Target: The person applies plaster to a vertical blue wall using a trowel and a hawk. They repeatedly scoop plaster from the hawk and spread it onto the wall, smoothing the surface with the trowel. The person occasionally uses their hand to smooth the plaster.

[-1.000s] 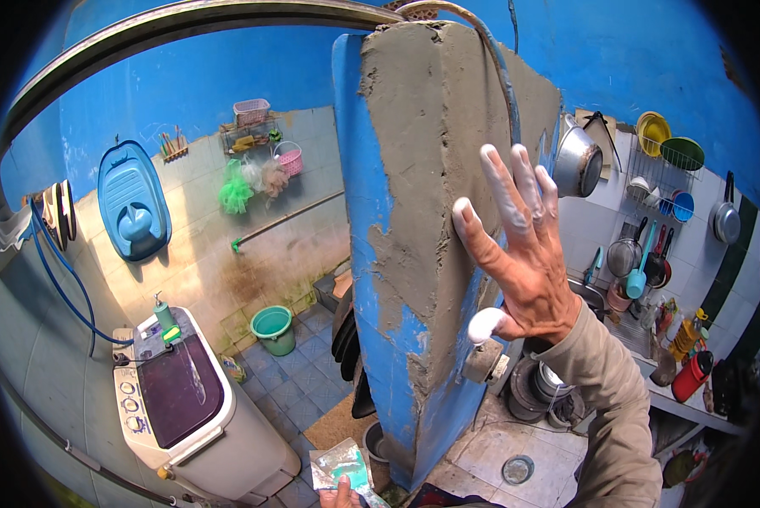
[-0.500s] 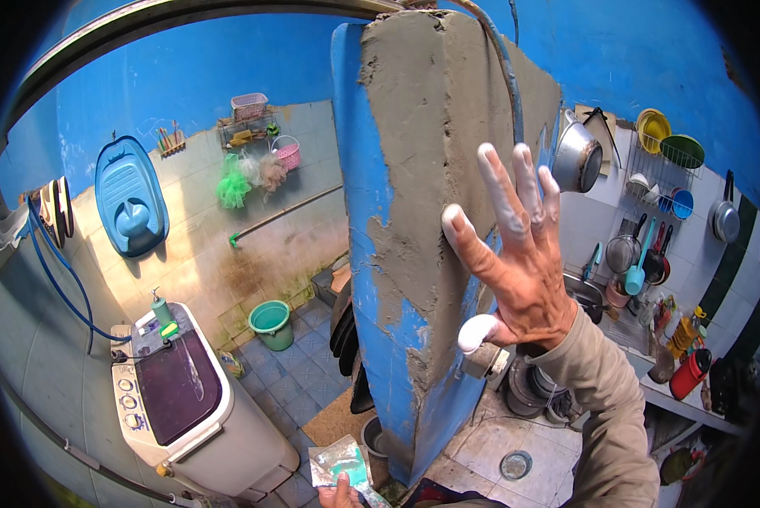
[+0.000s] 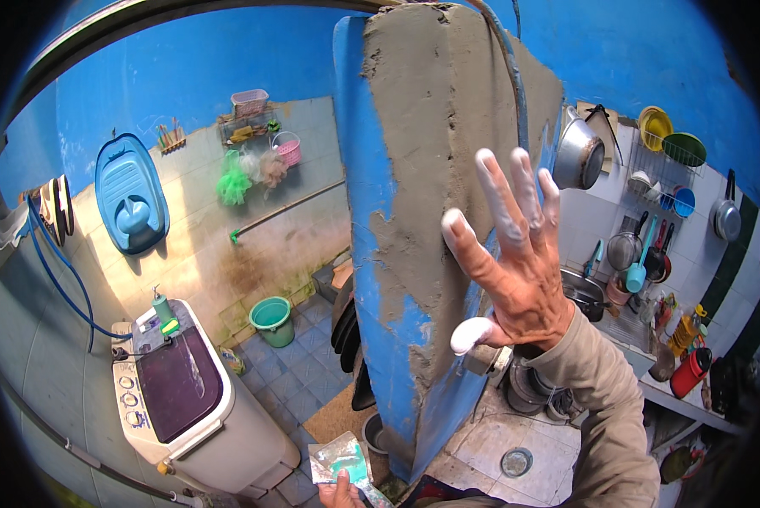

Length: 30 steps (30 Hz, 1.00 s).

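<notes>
The right hand [image 3: 515,262] is spread wide open, grasping nothing, its fingertips [image 3: 486,165] coated in white paste, palm laid against the grey cement patch [image 3: 439,144] on the end of the blue wall [image 3: 371,279]. Down by the wall's foot, the left hand [image 3: 339,493] pinches a small opened packet [image 3: 337,461], beside the washing machine [image 3: 198,406].

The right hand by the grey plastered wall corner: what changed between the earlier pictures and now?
The right hand, spread open with white paste on its fingers, slid slightly down and left over the grey plaster patch on the blue wall corner. It took hold of nothing. The left hand still holds the small packet at the lower edge. The washing machine and green bucket stayed put.
</notes>
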Each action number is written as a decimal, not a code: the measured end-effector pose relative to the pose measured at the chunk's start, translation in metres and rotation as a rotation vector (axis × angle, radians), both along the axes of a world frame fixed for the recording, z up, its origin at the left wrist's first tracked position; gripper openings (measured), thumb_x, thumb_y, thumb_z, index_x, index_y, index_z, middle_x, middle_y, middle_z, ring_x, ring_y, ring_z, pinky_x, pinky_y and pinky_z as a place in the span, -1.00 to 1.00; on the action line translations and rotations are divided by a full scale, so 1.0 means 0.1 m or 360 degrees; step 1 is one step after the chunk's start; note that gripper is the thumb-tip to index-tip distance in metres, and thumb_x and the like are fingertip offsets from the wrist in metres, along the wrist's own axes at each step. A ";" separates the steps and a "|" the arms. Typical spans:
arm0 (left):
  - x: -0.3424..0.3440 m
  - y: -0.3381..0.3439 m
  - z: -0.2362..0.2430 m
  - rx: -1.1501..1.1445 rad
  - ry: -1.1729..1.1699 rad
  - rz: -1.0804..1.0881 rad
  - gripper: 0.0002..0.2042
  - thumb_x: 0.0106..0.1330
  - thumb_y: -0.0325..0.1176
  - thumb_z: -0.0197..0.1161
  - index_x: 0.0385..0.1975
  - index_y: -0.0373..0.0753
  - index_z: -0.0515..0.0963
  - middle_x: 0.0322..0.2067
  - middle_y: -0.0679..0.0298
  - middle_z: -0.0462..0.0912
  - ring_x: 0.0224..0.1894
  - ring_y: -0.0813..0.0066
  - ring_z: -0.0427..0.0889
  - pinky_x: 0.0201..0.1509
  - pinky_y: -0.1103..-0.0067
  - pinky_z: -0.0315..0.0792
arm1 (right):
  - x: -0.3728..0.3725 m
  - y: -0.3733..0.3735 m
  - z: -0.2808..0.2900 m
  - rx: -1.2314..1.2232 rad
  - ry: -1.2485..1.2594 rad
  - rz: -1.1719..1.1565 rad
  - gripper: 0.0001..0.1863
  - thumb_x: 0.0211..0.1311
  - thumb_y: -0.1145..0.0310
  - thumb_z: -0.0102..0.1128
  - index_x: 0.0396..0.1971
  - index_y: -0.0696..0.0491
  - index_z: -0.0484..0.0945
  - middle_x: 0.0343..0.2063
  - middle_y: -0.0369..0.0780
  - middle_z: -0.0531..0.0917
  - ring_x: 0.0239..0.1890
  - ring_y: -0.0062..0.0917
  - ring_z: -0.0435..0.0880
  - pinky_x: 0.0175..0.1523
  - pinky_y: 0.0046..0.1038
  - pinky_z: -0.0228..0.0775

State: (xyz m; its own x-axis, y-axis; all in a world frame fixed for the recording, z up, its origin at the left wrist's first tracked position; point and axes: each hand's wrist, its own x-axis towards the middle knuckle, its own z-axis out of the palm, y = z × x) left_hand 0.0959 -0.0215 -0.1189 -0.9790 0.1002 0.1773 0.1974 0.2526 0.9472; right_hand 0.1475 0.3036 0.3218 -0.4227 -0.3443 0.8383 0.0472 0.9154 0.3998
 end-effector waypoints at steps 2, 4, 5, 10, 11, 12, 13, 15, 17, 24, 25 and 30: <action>0.00 0.08 0.12 0.0478 -0.0208 0.0003 -0.64 0.18 -0.52 0.22 0.02 -0.34 0.48 -0.16 -0.04 0.60 -0.14 0.01 0.60 -0.06 0.27 0.51 | 0.02 0.04 -0.17 -0.0010 -0.0031 0.0001 -0.06 0.17 -0.59 -0.60 0.34 -0.35 0.37 0.45 0.00 0.12 0.52 -0.03 -0.08 0.48 0.13 -0.48; -0.04 0.22 0.41 0.1425 -0.0648 0.0038 -0.48 0.35 -0.50 0.20 0.30 -0.26 0.24 0.05 0.13 0.56 -0.04 0.36 0.65 -0.09 0.50 0.63 | 0.07 0.09 -0.31 -0.0006 -0.0066 -0.0006 -0.09 0.17 -0.58 -0.61 0.32 -0.41 0.38 0.45 -0.01 0.12 0.52 -0.05 -0.12 0.49 0.13 -0.49; -0.03 0.23 0.47 0.1447 -0.0659 0.0052 -0.48 0.32 -0.54 0.20 0.29 -0.26 0.26 0.01 0.14 0.58 -0.10 0.41 0.65 -0.16 0.57 0.62 | 0.10 0.09 -0.35 -0.0028 -0.0062 0.0012 -0.10 0.17 -0.58 -0.61 0.32 -0.41 0.38 0.45 -0.01 0.11 0.53 -0.05 -0.13 0.49 0.13 -0.49; -0.03 0.26 0.59 0.1485 -0.0702 0.0065 -0.46 0.27 -0.63 0.20 0.27 -0.28 0.28 -0.06 0.19 0.60 -0.24 0.56 0.64 -0.35 0.73 0.57 | 0.15 0.04 -0.10 0.0105 -0.0016 -0.0055 -0.07 0.16 -0.60 -0.58 0.32 -0.38 0.39 0.44 0.08 0.08 0.51 0.03 -0.11 0.49 0.13 -0.46; -0.03 0.26 0.60 0.1479 -0.0710 0.0070 -0.46 0.27 -0.63 0.20 0.27 -0.28 0.28 -0.06 0.20 0.60 -0.25 0.58 0.64 -0.37 0.74 0.56 | 0.14 0.00 -0.01 0.0181 -0.0011 -0.0128 -0.06 0.16 -0.61 -0.57 0.32 -0.35 0.39 0.44 0.13 0.06 0.50 0.08 -0.09 0.48 0.14 -0.43; -0.02 0.25 0.61 0.1474 -0.0718 0.0075 -0.46 0.27 -0.64 0.20 0.27 -0.28 0.28 -0.07 0.20 0.60 -0.26 0.59 0.63 -0.39 0.76 0.55 | 0.16 -0.05 0.07 0.0130 -0.0038 -0.0160 -0.05 0.14 -0.62 -0.53 0.30 -0.33 0.42 0.43 0.13 0.07 0.50 0.09 -0.08 0.48 0.12 -0.41; -0.02 0.26 0.62 0.1476 -0.0725 0.0083 -0.46 0.27 -0.64 0.20 0.27 -0.28 0.28 -0.07 0.21 0.60 -0.28 0.61 0.62 -0.41 0.77 0.54 | 0.16 -0.09 0.14 0.0169 -0.0024 -0.0174 -0.05 0.14 -0.62 -0.52 0.28 -0.32 0.45 0.43 0.13 0.08 0.50 0.09 -0.08 0.48 0.12 -0.40; -0.02 0.22 0.48 0.0997 -0.0447 0.0084 -0.57 0.20 -0.60 0.22 0.10 -0.31 0.40 -0.15 0.08 0.60 -0.22 0.31 0.60 -0.21 0.50 0.52 | 0.16 -0.15 0.25 0.0246 0.0007 -0.0201 -0.05 0.13 -0.63 -0.50 0.25 -0.31 0.50 0.43 0.13 0.09 0.50 0.09 -0.08 0.48 0.10 -0.38; -0.03 0.06 0.09 0.0035 0.0037 0.0006 -0.72 0.11 -0.49 0.22 -0.14 -0.37 0.61 -0.27 -0.12 0.61 -0.20 -0.16 0.57 -0.05 0.16 0.46 | 0.21 -0.23 0.31 0.0304 0.0015 -0.0243 -0.07 0.15 -0.62 -0.51 0.15 -0.31 0.59 0.42 0.11 0.13 0.50 0.04 -0.07 0.49 0.09 -0.38; -0.02 0.02 0.03 -0.0031 -0.0123 -0.0040 -0.69 0.14 -0.43 0.19 -0.11 -0.33 0.61 -0.21 -0.13 0.61 -0.13 -0.16 0.55 -0.01 0.16 0.44 | 0.25 -0.29 0.08 0.0550 -0.0152 -0.0173 -0.11 0.22 -0.55 -0.58 0.10 -0.33 0.63 0.41 -0.03 0.24 0.53 -0.10 -0.08 0.52 0.07 -0.49; -0.02 0.05 0.05 0.0006 -0.0118 -0.0033 -0.68 0.14 -0.42 0.19 -0.10 -0.33 0.61 -0.19 -0.13 0.61 -0.11 -0.16 0.55 0.00 0.16 0.44 | 0.27 -0.29 0.07 0.0564 -0.0174 -0.0152 -0.11 0.24 -0.54 -0.60 0.09 -0.33 0.63 0.40 -0.04 0.25 0.53 -0.12 -0.08 0.52 0.05 -0.50; -0.06 0.06 -0.02 -0.0008 -0.0081 -0.0049 -0.64 0.17 -0.36 0.19 -0.04 -0.34 0.60 -0.15 -0.13 0.59 -0.05 -0.17 0.52 0.07 0.13 0.40 | 0.26 -0.35 0.48 0.0407 0.0065 -0.0288 -0.01 0.16 -0.60 -0.66 0.02 -0.26 0.67 0.37 0.06 0.27 0.50 -0.06 0.01 0.54 -0.03 -0.47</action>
State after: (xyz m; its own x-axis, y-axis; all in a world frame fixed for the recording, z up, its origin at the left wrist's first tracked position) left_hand 0.0897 -0.0158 -0.1213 -0.9832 0.1311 0.1268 0.1567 0.2517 0.9550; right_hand 0.1735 0.2684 0.3699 -0.4640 -0.4684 0.7519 0.2208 0.7609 0.6102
